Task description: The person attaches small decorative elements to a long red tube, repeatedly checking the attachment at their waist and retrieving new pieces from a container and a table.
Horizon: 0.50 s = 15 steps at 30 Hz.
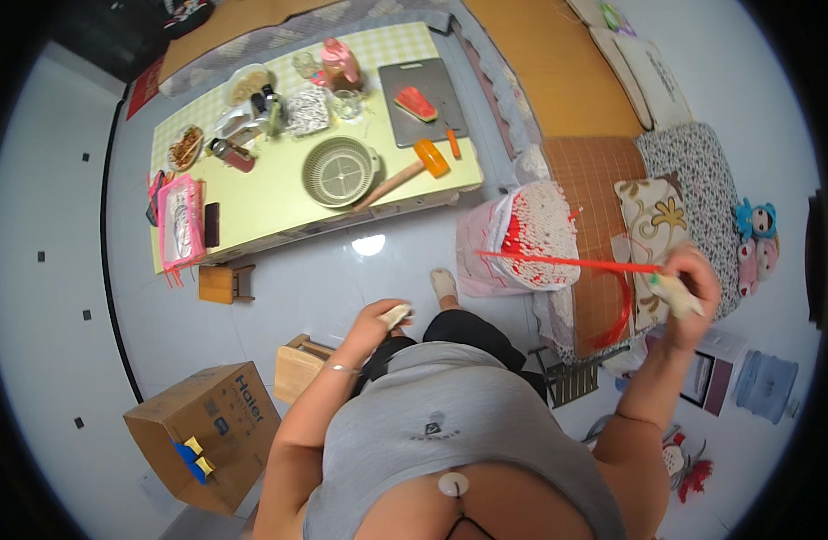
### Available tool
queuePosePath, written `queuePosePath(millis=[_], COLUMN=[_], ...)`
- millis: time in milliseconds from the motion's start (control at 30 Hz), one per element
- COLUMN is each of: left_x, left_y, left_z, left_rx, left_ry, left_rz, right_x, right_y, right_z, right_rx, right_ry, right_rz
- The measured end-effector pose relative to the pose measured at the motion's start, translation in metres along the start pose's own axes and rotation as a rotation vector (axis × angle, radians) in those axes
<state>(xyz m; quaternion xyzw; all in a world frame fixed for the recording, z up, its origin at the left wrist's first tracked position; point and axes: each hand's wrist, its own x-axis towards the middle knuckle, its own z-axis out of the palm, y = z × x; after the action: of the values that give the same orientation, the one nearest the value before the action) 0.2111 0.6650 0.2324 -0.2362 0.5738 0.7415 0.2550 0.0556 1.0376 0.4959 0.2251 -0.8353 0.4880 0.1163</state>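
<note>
My right hand (690, 280) is raised at the right, gripping one end of a bundle of thin red strands (576, 262) with a pale cloth-like piece (677, 295) at the palm. The strands stretch left across a large bag (478, 250) packed with many thin white-tipped red sticks (538, 223). Near my lap, my left hand (377, 324) is closed around a small pale piece (395, 315), also cloth-like. More red strands (616, 314) lie curved on the brown mat of the seat beside the bag.
A table (272, 223) holds a plastic basket (339, 171), a mallet (430, 158), a cutting board (393, 74) with watermelon (416, 103), an orange-handled knife (452, 143), dishes and a pink tray (199, 223). Wooden stools (296, 371), a cardboard box (198, 412) and a cushioned bench (562, 162) stand around.
</note>
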Motion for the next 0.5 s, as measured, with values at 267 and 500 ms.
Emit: queuePosePath(millis=[267,500], left_x=[0.012,-0.024], left_y=[0.037,0.06], left_z=[-0.023,-0.099], left_rx=[-1.13,-1.449], left_ry=[0.0,0.173], left_rz=[0.125,0.576], right_x=[-0.017,-0.017], right_y=[-0.007,0.045], right_z=[-0.014,0.05], right_rx=[0.449,0.868], right_ry=[-0.029,0.075], right_rz=[0.024,0.349])
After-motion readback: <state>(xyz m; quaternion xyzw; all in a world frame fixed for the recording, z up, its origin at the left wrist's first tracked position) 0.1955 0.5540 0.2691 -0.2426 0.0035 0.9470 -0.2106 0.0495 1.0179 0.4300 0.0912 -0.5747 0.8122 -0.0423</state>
